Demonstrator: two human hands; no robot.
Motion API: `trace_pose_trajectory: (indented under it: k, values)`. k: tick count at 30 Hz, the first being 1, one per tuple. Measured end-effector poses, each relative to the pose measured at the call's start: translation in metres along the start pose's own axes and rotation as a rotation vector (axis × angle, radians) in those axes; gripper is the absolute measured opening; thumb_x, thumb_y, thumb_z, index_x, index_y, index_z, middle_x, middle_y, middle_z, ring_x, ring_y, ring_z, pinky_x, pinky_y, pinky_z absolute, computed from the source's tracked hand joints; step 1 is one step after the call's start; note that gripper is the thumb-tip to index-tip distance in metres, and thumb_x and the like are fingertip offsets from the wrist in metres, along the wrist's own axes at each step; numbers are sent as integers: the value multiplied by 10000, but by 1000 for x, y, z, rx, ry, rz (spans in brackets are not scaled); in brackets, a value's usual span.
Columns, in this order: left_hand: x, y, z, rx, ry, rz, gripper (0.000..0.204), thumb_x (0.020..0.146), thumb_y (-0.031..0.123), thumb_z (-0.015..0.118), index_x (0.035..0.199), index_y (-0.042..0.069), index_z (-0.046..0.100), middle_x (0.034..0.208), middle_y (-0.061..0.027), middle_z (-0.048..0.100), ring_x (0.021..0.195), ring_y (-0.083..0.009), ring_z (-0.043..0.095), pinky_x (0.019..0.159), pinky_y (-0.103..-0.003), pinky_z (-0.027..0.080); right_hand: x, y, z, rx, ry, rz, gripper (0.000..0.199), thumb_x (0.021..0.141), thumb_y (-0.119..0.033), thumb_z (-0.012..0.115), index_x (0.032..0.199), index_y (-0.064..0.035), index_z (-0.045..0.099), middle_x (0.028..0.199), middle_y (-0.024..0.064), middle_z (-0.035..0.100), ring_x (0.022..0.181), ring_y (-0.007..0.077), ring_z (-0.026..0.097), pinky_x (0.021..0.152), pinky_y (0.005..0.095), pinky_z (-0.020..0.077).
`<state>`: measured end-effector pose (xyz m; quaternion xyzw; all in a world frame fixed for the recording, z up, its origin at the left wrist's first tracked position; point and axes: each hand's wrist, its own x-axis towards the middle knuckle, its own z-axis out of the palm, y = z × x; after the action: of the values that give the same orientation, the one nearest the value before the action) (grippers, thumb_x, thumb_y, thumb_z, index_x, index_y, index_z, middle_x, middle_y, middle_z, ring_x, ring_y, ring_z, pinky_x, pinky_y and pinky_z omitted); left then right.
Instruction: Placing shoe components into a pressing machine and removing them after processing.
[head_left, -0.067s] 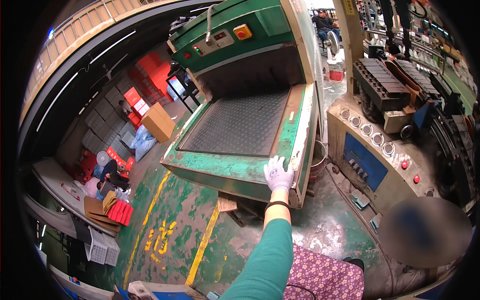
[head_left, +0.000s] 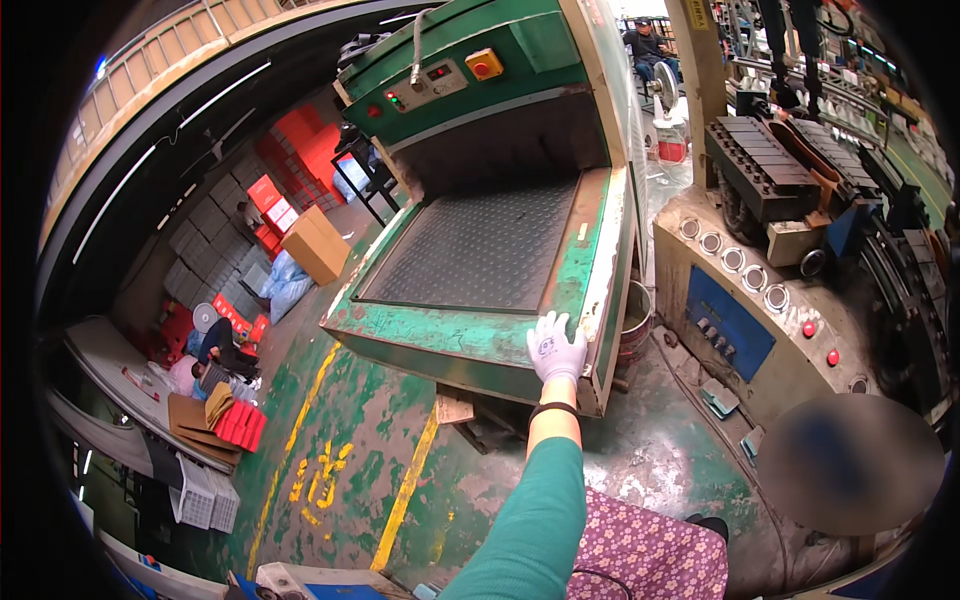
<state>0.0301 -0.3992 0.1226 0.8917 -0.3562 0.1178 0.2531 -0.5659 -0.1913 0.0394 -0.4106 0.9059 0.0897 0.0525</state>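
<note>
1. My right hand (head_left: 556, 347), in a white glove, lies flat with fingers spread on the front edge of the green machine (head_left: 470, 330), near its right front corner. It is released and grasps nothing.
2. My green sleeve (head_left: 530, 520) runs from the lower edge of the view up to that hand, with a dark band at the wrist.
3. My left hand is out of view.
4. The machine's bed holds a dark ribbed mat (head_left: 480, 245), just behind my hand.
5. Above the mat, on the machine's hood, sit a control panel (head_left: 430, 85) and a yellow box with a red button (head_left: 484, 64).
6. A bucket (head_left: 633, 320) stands on the floor just right of the machine.
7. Further right of the machine is a grey cabinet with a blue panel (head_left: 730, 320).
8. Left of the machine, a cardboard box (head_left: 315, 243) sits on the floor, with stacked red and grey boxes beyond it.
9. Yellow lines (head_left: 405, 490) mark the worn green floor in front of the machine.
</note>
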Motion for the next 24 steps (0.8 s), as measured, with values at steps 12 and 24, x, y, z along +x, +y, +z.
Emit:
trace_pose_trajectory:
  k: [12,24]
  values:
    - [-1,0,0,-11,-14,-5,503,876,420,638,1312,171,627,1478,-68,520,1418,-236,403,1218,-457,204,-2,-5,0,-28,41,-72,779,1028,-511,381,1500,106,331,1546,277,382,1454,394,353,1210,498,272]
    - [-1,2,2,-4,-42,-14,507,885,424,631,1326,174,618,1494,-69,509,1430,-234,392,1225,-453,190,-2,-7,-3,-34,73,-73,768,1019,-513,409,1491,91,363,1528,274,410,1433,390,385,1188,491,317]
